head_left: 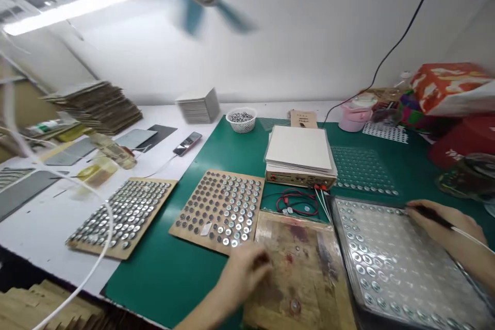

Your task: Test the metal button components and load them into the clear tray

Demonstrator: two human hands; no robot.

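Observation:
My left hand is over the left edge of a worn, stained wooden board, just below a brown card set with rows of round metal discs. Its fingers are curled in; whatever may be between them is hidden. On the right, my right hand is closed around a black pen-shaped probe with a white wire trailing from its back end. That hand rests at the upper right of a clear-covered tray, where round metal discs line the left side and near edge.
Behind the board, a meter box carries stacked white sheets and red and white leads. A second disc-covered card, a phone and a white basket of small metal parts lie leftward. A white cable hangs in front.

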